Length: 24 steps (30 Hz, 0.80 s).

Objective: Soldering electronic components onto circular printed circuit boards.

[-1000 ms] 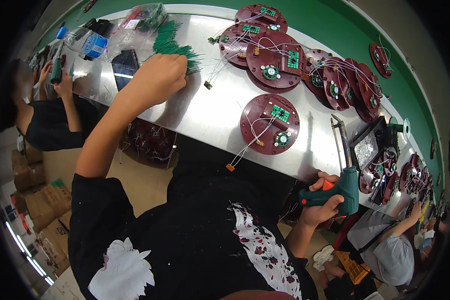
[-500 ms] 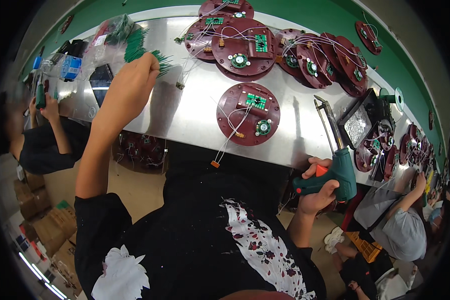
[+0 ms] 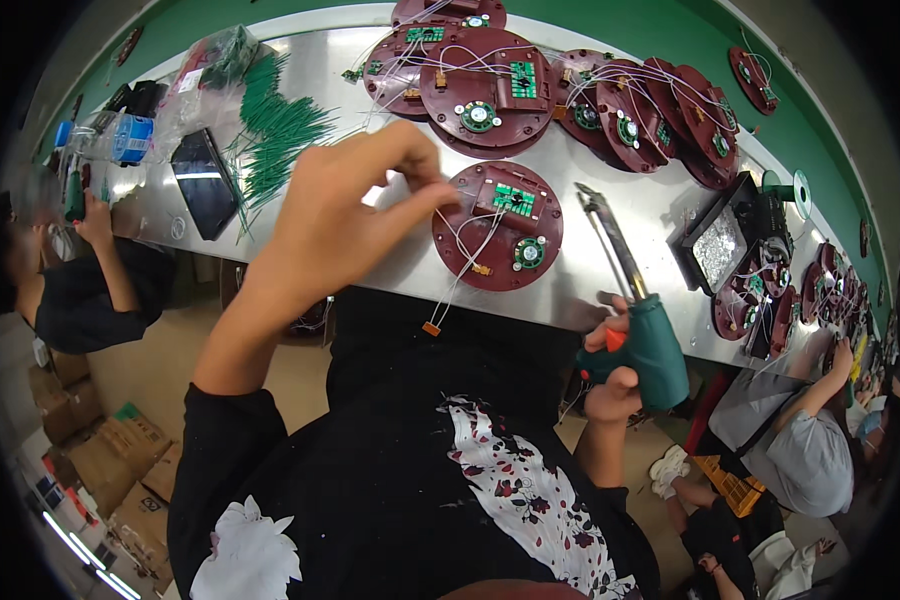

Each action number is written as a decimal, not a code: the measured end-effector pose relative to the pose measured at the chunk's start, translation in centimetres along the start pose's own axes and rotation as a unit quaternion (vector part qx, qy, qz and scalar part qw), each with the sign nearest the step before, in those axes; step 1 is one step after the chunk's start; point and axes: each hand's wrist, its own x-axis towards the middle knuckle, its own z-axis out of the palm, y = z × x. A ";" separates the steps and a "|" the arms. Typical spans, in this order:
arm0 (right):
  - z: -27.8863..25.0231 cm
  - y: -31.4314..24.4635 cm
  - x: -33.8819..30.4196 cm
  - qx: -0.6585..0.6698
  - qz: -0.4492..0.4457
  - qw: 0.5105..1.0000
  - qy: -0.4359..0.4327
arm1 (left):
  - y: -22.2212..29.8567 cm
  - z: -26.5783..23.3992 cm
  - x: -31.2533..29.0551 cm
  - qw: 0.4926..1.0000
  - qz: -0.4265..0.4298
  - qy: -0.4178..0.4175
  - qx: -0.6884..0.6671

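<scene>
- Maroon disc (image 3: 502,226): soldering preparation, I judge.
- Left hand (image 3: 340,205) pinches closely; content I cannot tell.
- Right hand (image 3: 612,396) grips soldering gun (image 3: 658,350); next probably needs aiming.

My left grip (image 3: 345,205), thumb and forefinger together, is at the left edge of a maroon disc (image 3: 498,232) on the tabletop (image 3: 642,215); my right grip (image 3: 611,396) holds a green soldering gun (image 3: 660,350). Green wires (image 3: 280,125) lie beyond.

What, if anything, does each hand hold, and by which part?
Right hand: green soldering gun, by its handle. Left hand: pinching, but whether on anything cannot be told.
</scene>
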 end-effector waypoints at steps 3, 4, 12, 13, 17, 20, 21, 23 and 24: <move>0.6 0.4 0.2 -0.006 -0.015 1.000 -0.006 | 0.3 1.8 1.1 0.999 0.006 0.002 -0.036; 0.7 0.5 0.1 -0.008 -0.023 1.000 -0.010 | 0.0 2.5 1.3 0.999 0.010 -0.011 -0.030; 0.8 0.7 -0.5 0.000 0.008 1.000 0.000 | -0.8 4.5 2.6 0.997 0.072 -0.034 0.001; 0.9 0.6 -0.2 -0.002 0.008 1.000 0.000 | -0.9 4.6 2.7 0.996 0.083 -0.040 0.004; 1.1 0.5 0.5 -0.042 -0.047 0.998 -0.020 | -1.1 4.7 3.0 0.993 0.092 -0.068 0.001; 1.1 0.6 0.7 -0.049 -0.071 0.996 -0.016 | -0.9 4.7 3.2 0.993 0.088 -0.082 -0.002; 1.1 0.6 0.7 -0.048 -0.070 0.996 -0.016 | -0.7 4.7 3.3 0.993 0.086 -0.084 -0.001; 1.2 0.6 0.8 -0.058 -0.078 0.995 -0.015 | -0.5 4.7 3.4 0.993 0.083 -0.087 0.000; 1.2 0.6 0.7 -0.063 -0.082 0.995 -0.014 | -0.3 4.6 3.5 0.993 0.073 -0.090 0.003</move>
